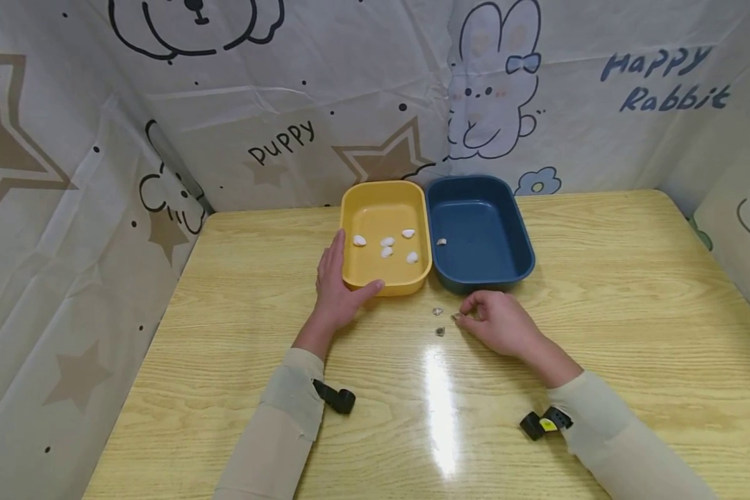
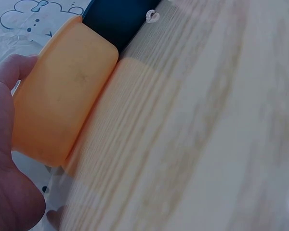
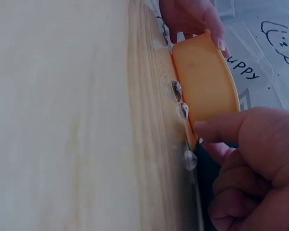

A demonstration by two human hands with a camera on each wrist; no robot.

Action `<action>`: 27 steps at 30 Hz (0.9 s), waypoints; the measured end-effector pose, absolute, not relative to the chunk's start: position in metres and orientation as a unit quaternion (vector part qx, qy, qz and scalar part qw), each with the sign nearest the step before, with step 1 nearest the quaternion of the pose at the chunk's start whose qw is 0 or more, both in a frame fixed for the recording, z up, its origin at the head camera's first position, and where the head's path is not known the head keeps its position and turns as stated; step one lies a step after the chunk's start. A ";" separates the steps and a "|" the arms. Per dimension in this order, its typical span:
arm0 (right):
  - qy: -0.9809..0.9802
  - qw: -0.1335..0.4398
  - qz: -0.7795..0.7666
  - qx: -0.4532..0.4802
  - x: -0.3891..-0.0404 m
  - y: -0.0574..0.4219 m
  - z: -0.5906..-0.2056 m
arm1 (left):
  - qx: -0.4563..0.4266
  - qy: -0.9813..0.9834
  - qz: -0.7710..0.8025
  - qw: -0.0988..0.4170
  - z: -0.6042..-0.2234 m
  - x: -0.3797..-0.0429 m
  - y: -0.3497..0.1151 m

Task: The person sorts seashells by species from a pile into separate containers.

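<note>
My left hand [image 1: 337,295] rests against the near left corner of a yellow plastic tub [image 1: 384,285], fingers along its left side and thumb at the front rim. Several white seashells [image 1: 387,242] lie spread on that tub's floor. Close beside it is a dark blue tub [image 1: 484,267] with a single small shell [image 1: 442,242] near its left wall. In front of the blue tub, my right hand [image 1: 503,323] pinches a small greyish shell [image 1: 455,317] between thumb and forefinger, low over the table. Two more small shells [image 1: 437,311] lie just left of those fingertips.
Both tubs stand at the back of the wood-grain table [image 1: 256,278], near a printed cloth [image 1: 375,83] hung behind it. A black wrist camera [image 1: 340,401] sits on the left sleeve, another camera [image 1: 534,425] on the right. Light glares on the tabletop between the arms.
</note>
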State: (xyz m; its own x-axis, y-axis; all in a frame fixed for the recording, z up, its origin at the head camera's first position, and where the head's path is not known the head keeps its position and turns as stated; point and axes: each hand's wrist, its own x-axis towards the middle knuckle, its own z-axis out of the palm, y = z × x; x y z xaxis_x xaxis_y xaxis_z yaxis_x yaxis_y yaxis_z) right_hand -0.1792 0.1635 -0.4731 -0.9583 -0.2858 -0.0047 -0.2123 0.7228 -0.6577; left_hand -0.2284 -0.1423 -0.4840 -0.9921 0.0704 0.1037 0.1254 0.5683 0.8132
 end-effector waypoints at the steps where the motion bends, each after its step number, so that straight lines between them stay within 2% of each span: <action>1: 0.927 0.054 -0.346 -0.133 -0.178 0.163 -0.472 | -0.055 -0.885 -0.461 0.029 -0.484 -0.228 -0.142; 16: 0.913 0.036 -0.379 -0.143 -0.173 0.158 -0.427 | -0.059 -0.885 -0.461 0.028 -0.481 -0.227 -0.143; 27: 0.918 -0.001 -0.372 -0.135 -0.191 0.158 -0.405 | -0.055 -0.884 -0.463 0.026 -0.481 -0.227 -0.142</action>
